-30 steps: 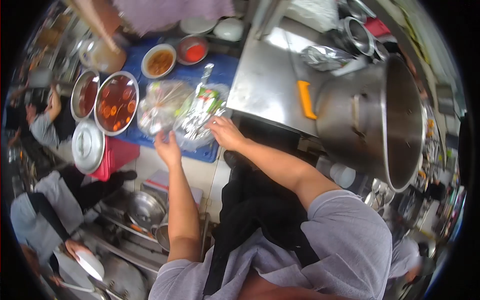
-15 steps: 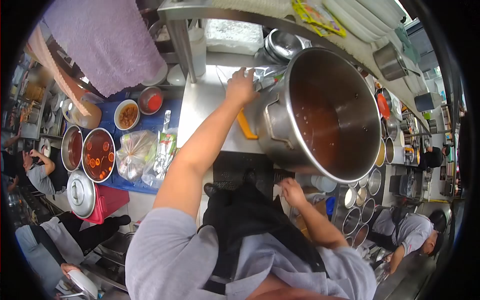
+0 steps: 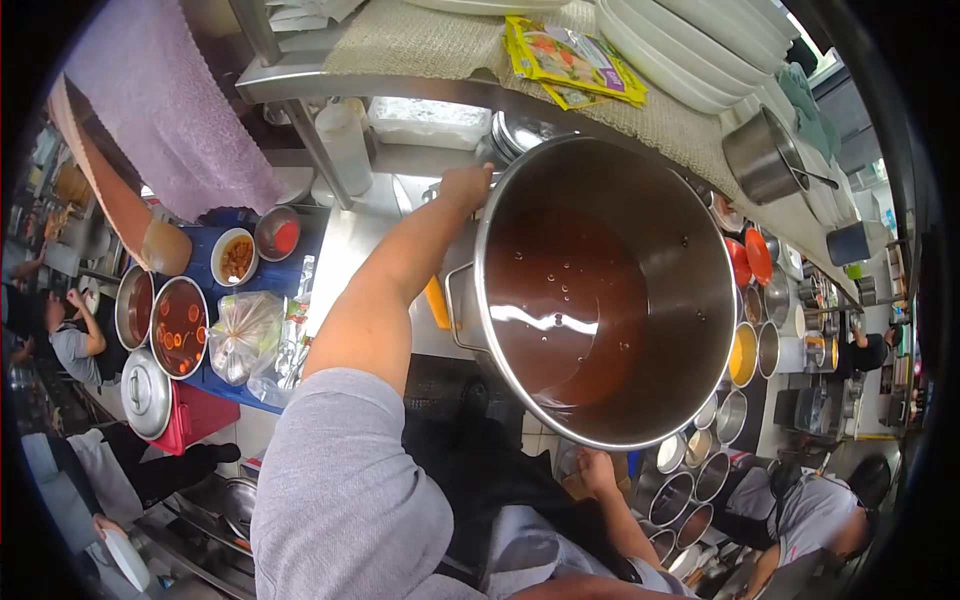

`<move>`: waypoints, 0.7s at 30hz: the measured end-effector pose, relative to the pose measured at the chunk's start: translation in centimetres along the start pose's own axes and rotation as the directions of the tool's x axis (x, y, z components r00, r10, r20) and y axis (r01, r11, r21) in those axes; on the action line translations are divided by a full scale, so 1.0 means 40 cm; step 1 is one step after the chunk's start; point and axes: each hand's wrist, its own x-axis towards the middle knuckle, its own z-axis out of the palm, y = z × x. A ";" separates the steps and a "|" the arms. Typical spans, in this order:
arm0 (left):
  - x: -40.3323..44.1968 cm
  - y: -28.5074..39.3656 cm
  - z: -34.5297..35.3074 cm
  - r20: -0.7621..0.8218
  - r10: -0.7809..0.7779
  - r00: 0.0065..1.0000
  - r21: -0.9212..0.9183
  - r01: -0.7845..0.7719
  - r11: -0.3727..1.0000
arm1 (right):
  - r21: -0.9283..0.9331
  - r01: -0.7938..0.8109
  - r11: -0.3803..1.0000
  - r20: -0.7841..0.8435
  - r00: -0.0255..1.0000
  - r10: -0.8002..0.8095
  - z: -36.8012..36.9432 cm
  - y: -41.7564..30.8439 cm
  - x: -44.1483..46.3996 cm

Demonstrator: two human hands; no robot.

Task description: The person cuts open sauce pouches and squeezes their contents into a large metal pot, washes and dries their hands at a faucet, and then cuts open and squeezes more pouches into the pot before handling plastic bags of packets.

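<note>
A large steel stockpot (image 3: 705, 330), holding reddish-brown liquid, stands with its open mouth facing me. My left hand (image 3: 468, 188) is at the pot's upper left side; its fingers are mostly hidden behind the rim, so their grip does not show. Just below the near rim is my right hand (image 3: 598, 472), its fingers curled and partly covered; what they hold, if anything, is hidden. A wire handle (image 3: 455, 310) sticks out from the pot's left side, beside an orange strip-like object (image 3: 437, 302) on the steel counter (image 3: 350, 235).
Overhead, a shelf carries yellow packets (image 3: 575, 60) and stacked white plates (image 3: 680, 50). At left are a pan of red broth (image 3: 180, 330), a bowl of food (image 3: 234, 257) and a lidded pot (image 3: 146, 395). Co-workers stand left and right (image 3: 800, 520).
My left hand has gone from over the counter to the pot's side. The view has shifted, and more of the pot's inside shows. My right hand stays below the near rim.
</note>
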 end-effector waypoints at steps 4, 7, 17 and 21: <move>-0.045 0.011 -0.052 -0.189 0.104 0.976 0.091 -0.088 0.992 | -0.106 0.174 0.979 -0.082 0.980 -0.183 -0.033 -0.026 0.077; -0.092 -0.012 -0.091 -0.300 0.158 0.941 0.130 -0.124 0.984 | -0.154 0.307 0.939 -0.046 0.947 -0.317 -0.031 -0.041 0.130; -0.482 -0.279 -0.138 -0.386 -0.196 0.901 -0.409 0.024 0.912 | -0.092 0.505 0.858 0.051 0.863 -0.502 -0.078 -0.372 0.103; -0.677 -0.380 -0.027 -0.297 -0.263 0.918 -0.914 -0.194 0.356 | 0.137 0.682 0.719 0.053 0.719 -0.693 -0.076 -0.594 0.099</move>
